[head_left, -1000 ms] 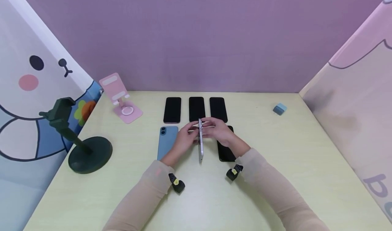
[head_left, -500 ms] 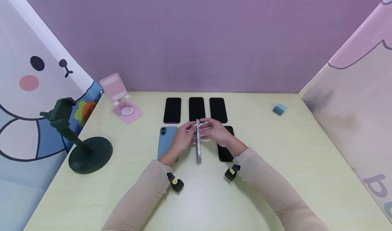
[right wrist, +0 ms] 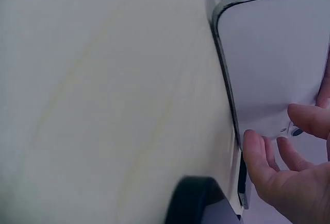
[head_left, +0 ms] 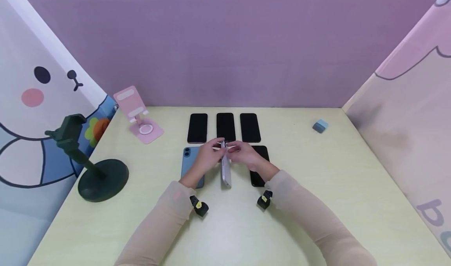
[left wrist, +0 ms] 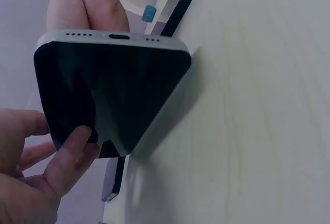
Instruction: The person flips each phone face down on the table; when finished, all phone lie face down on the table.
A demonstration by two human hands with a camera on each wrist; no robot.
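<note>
A smartphone (head_left: 226, 172) with a pale lilac back stands on its long edge, leaning, between the two hands. My left hand (head_left: 208, 155) holds its far end from the left, fingertips on the dark screen (left wrist: 113, 90). From the right, my right hand (head_left: 246, 155) grips the same end. Its thumb and bent fingers lie against the pale back (right wrist: 273, 59), by the camera and edge. Under the left wrist lies a blue phone (head_left: 188, 162), back up. A black phone (head_left: 261, 153) lies partly hidden beneath the right wrist.
Behind the hands lie three dark phones, at left (head_left: 197, 128), middle (head_left: 226, 125) and right (head_left: 250, 127). A pink phone stand (head_left: 148, 131) and a dark green stand (head_left: 103, 180) are on the left. A small blue block (head_left: 320, 126) sits at the far right.
The held phone, seen nearly edge-on before, has shifted slightly left and leans over to the left, showing more of its pale back. Both hands have moved slightly left with it.
</note>
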